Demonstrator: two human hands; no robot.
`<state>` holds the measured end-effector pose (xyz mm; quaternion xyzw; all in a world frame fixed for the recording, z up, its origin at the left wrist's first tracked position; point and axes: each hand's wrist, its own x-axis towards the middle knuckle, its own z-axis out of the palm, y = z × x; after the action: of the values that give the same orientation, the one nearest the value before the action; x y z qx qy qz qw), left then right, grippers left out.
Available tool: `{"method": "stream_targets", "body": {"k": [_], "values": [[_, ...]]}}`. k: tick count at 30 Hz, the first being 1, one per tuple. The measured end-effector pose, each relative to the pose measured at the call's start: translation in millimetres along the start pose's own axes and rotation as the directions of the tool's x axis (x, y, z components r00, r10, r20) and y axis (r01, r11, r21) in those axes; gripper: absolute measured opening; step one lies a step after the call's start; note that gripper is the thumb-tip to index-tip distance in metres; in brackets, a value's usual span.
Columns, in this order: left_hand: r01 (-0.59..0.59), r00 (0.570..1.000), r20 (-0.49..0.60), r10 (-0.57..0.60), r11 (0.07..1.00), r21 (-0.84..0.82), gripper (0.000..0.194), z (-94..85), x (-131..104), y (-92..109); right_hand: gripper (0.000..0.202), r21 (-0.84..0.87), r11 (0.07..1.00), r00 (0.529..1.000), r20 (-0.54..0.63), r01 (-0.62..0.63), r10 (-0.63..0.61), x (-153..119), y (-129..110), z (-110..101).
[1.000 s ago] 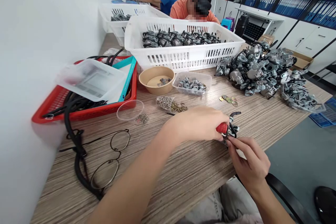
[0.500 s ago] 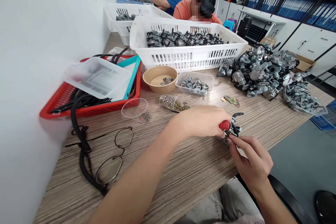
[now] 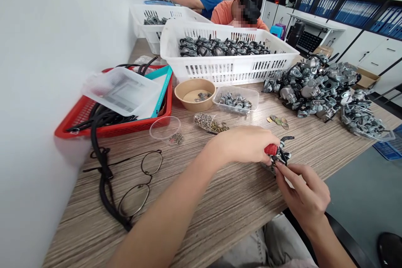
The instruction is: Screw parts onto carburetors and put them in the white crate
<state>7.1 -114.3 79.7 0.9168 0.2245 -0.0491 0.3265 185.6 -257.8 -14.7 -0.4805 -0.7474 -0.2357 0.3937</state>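
While left fingers (image 3: 271,137) grip a red handle (image 3: 270,149), booklet print (image 3: 161,97) seems illegible.

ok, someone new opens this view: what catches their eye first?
Likely the bright red basket by the wall at left, then the big heap of metal parts at right and the white basket full of similar parts across the back. In front, the left hand holds a red handle at a small metal assembly, with the right hand pinching at it.
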Motion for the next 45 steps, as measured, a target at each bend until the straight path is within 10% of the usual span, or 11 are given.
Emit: {"method": "stream_targets", "body": {"k": [10,26,38,45], "values": [[0.003,1.000,0.005,-0.003,1.000,-0.013,0.017,-0.9,0,1,0.066,-0.083,0.996,0.999,-0.042,-0.021,0.017,-23,3,11],[0.004,1.000,0.015,-0.004,1.000,-0.015,0.015,-0.5,0,0,0.038,0.035,0.999,0.999,-0.046,-0.005,0.007,-20,4,15],[0.005,1.000,0.020,-0.005,1.000,-0.017,0.011,-1.6,0,0,0.034,0.260,0.939,0.973,0.002,-0.223,0.231,-17,4,11],[-0.002,1.000,0.019,0.002,1.000,-0.022,0.012,-0.1,0,-3,0.048,0.205,0.972,0.989,-0.064,-0.114,0.130,-21,6,14]]}}
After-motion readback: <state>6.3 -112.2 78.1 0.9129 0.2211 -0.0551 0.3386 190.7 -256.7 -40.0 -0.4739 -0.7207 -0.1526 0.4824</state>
